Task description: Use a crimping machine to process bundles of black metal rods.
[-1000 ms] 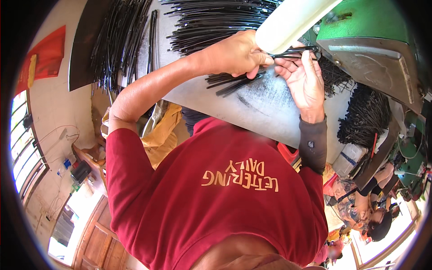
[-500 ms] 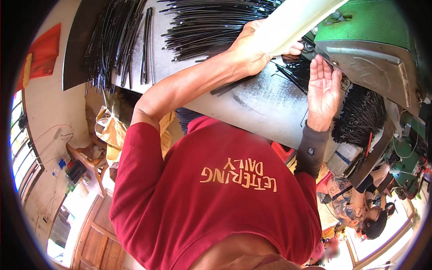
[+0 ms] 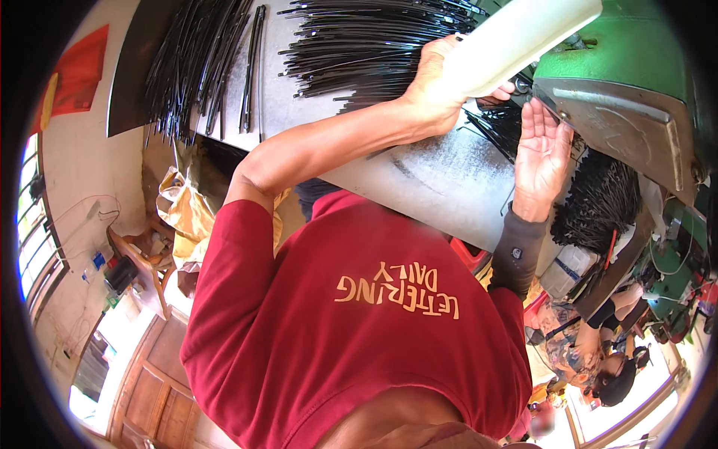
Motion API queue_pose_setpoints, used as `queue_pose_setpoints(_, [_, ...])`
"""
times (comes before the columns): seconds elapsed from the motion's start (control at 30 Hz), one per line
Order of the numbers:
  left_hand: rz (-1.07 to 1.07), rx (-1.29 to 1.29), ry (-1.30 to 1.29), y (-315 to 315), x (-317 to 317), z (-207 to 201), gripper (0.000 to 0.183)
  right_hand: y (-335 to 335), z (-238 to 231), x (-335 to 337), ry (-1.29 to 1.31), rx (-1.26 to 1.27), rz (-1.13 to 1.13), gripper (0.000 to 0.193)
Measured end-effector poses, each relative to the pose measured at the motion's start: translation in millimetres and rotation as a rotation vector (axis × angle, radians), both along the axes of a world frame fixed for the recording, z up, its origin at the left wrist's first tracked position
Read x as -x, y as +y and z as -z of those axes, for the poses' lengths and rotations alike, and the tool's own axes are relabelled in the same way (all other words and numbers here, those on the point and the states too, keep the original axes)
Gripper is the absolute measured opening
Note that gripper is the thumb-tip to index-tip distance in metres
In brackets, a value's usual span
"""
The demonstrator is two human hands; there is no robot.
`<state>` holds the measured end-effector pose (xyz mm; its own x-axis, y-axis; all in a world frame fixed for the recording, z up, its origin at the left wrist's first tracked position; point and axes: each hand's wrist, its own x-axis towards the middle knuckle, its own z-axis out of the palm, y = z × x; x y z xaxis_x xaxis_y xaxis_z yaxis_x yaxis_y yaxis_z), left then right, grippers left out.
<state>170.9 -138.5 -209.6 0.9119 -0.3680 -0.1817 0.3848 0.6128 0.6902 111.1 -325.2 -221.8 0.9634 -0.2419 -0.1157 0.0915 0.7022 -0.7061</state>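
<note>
Head view: left hand (image 3: 434, 86) partly hidden by pale shield (image 3: 527, 45); fingers curled, grip cannot be told. Right hand (image 3: 544, 146) opened nearly flat, palm bare, fingertips close to green machine (image 3: 613, 49). Black rods (image 3: 351, 49) laid on worktop (image 3: 426, 179). Fingertips best kept clear of machine; rods best kept aligned.

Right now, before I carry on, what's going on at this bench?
A person is working with both hands beside a green machine. The left hand is partly hidden behind a long white trough-shaped piece, so I cannot tell what it holds. The right hand is open, palm showing, fingertips close to the machine's metal underside. Thin black rods lie in bundles on the grey tabletop, and a dark clump of pieces sits to the right.
</note>
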Motion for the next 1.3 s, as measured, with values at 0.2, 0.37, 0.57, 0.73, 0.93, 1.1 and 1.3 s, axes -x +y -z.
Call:
queue_pose_setpoints(0.2, [0.017,-0.006,-0.017,-1,4,9,0.028,10,-7,2,0.048,0.073,0.053,0.021])
queue_pose_setpoints(0.37, [-0.07,0.066,0.05,-5,2,9,0.02,6,-3,0,0.005,0.091,0.04,0.02])
queue_pose_setpoints(0.57, [-0.007,-0.031,0.028,0,7,5,0.027,8,-3,2,0.004,0.104,0.021,0.025])
queue_pose_setpoints(0.73, [-0.011,-0.016,-0.013,-1,6,6,0.026,8,-4,2,-0.001,0.082,0.02,0.026])
queue_pose_setpoints(0.93, [-0.052,-0.005,-0.022,-7,4,9,0.026,6,1,3,-0.03,0.086,0.03,0.024])
queue_pose_setpoints(1.1, [-0.044,0.008,0.0,-6,4,8,0.024,16,-6,0,0.033,0.126,0.102,0.021])
queue_pose_setpoints(1.3, [-0.076,-0.002,0.004,-7,5,12,0.023,16,-1,1,-0.011,0.152,0.091,0.022])
